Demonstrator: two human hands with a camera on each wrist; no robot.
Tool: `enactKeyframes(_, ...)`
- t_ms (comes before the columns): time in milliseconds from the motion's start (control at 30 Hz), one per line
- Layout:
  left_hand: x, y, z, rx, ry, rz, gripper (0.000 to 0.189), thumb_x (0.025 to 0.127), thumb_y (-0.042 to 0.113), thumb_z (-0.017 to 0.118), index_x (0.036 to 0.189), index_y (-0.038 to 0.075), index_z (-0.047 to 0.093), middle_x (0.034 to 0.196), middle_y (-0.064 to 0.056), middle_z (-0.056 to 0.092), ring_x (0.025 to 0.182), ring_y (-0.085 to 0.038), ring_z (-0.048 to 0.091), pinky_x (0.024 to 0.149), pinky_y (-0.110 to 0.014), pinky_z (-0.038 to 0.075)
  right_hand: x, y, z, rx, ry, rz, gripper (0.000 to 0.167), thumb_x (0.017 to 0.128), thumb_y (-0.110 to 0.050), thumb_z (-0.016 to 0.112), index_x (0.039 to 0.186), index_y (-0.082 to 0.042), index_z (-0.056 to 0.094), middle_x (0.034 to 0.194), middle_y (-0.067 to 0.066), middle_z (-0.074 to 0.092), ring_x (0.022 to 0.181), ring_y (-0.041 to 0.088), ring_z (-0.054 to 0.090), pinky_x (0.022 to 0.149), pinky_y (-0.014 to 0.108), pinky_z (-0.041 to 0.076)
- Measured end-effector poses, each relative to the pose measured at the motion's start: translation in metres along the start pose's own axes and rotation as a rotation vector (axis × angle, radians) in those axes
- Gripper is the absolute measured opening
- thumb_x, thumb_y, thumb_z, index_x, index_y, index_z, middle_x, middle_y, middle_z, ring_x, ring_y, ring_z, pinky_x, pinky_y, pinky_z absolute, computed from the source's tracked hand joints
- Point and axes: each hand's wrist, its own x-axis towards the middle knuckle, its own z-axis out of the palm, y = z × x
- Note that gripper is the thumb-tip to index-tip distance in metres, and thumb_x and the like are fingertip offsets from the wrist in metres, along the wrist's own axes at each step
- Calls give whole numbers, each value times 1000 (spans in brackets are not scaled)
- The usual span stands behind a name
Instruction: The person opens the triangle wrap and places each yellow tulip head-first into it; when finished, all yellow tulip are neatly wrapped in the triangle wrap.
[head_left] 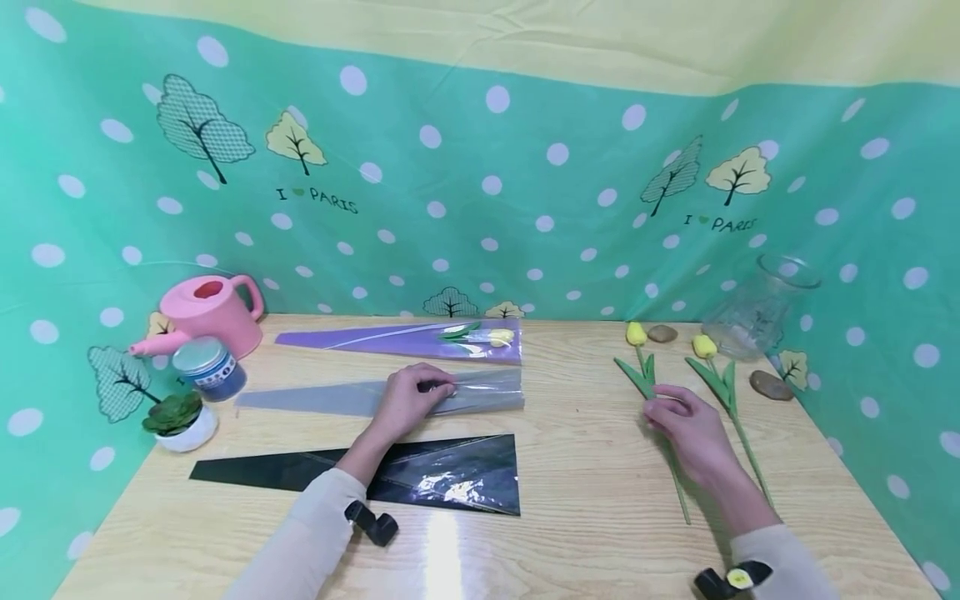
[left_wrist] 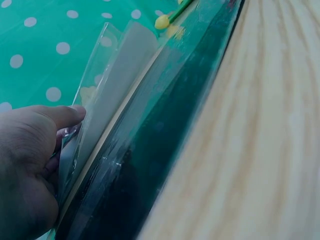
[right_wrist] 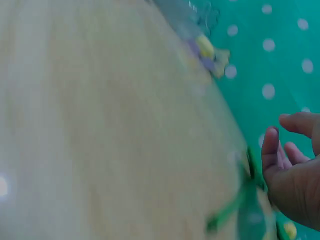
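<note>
My left hand [head_left: 408,402] pinches the upper film of a grey, clear-fronted flower sleeve [head_left: 315,398]. In the left wrist view the sleeve [left_wrist: 117,80] stands lifted at its wide end, thumb in front and fingers behind the film. My right hand [head_left: 693,429] is over a yellow tulip [head_left: 636,335] lying on the table, fingertips right at its leaves. The right wrist view shows a gap between thumb and fingers, with nothing in it. To the right lies a second yellow tulip [head_left: 705,347], its stem partly hidden by the right hand and arm.
Behind the grey sleeve lies a purple sleeve [head_left: 360,340] holding a yellow tulip [head_left: 499,337]; a black sleeve [head_left: 262,472] lies in front. A pink watering can [head_left: 217,312], blue jar [head_left: 213,371] and potted succulent [head_left: 176,415] stand left. A glass vase [head_left: 757,312] and two stones [head_left: 770,385] are right.
</note>
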Motion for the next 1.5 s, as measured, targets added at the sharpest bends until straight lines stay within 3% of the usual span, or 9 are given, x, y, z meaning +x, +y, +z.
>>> enactKeyframes(167, -1, -3, 0, 5, 2, 4, 12, 91, 18, 80, 103, 17, 83, 107, -2, 78, 108, -25, 71, 103, -48, 53, -8, 10, -22, -107, 78, 18, 60, 100, -21, 71, 146, 1, 41, 99, -16, 74, 89, 3, 71, 82, 19, 60)
enactKeyframes(300, -2, -4, 0, 2, -4, 0, 12, 91, 17, 79, 103, 16, 83, 108, -2, 78, 108, -25, 71, 102, -48, 54, -10, 15, -28, -248, 75, 45, 61, 101, -22, 70, 148, 3, 41, 97, -18, 72, 87, 2, 70, 79, 21, 61)
enactKeyframes(433, -1, -3, 0, 11, -5, 3, 12, 91, 18, 80, 103, 17, 83, 108, -2, 78, 108, -25, 71, 101, -47, 54, -11, 15, -26, -365, 74, 56, 63, 99, -24, 72, 149, 2, 44, 99, -11, 74, 86, 1, 69, 77, 22, 61)
enactKeyframes(667, 0, -2, 0, 0, -6, 4, 13, 91, 16, 80, 103, 16, 83, 108, -2, 78, 108, -25, 71, 101, -47, 54, -9, 11, -12, -718, 161, -29, 53, 92, -27, 76, 135, 0, 61, 97, 6, 76, 77, 7, 66, 65, 23, 51)
enactKeyframes(767, -1, -3, 0, 11, -7, 8, 13, 91, 17, 80, 103, 17, 83, 108, -1, 78, 108, -25, 71, 100, -47, 54, -8, 11, -7, -744, 200, -33, 44, 91, -21, 73, 130, -1, 66, 94, 7, 76, 77, 11, 65, 63, 24, 50)
enactKeyframes(867, -1, -3, 1, 16, -5, 15, 13, 91, 17, 80, 103, 18, 83, 107, 0, 78, 107, -24, 71, 99, -47, 54, -8, 11, -7, -702, 215, -5, 42, 91, -19, 71, 129, -1, 67, 94, 6, 76, 75, 10, 63, 59, 25, 49)
enactKeyframes(1000, -1, -3, 2, 12, -1, 14, 12, 90, 17, 80, 102, 17, 83, 106, -1, 78, 107, -25, 71, 100, -47, 54, -8, 10, -9, -541, 206, 55, 43, 96, -19, 70, 135, 0, 64, 93, -2, 72, 76, 5, 61, 61, 23, 52)
enactKeyframes(1267, -2, -2, 2, 10, -1, 14, 12, 91, 17, 80, 102, 17, 83, 105, 0, 78, 106, -23, 71, 98, -46, 55, -9, -1, -4, -54, 168, 94, 52, 101, -18, 68, 147, -1, 52, 90, -13, 74, 73, 5, 62, 63, 20, 55)
enactKeyframes(1500, -2, -3, 2, 10, -1, 10, 12, 91, 17, 80, 102, 19, 83, 107, 1, 78, 107, -23, 71, 100, -47, 55, -12, -17, 8, 323, 140, 24, 38, 98, -13, 71, 135, -15, 60, 89, -10, 74, 76, 4, 65, 68, 16, 56)
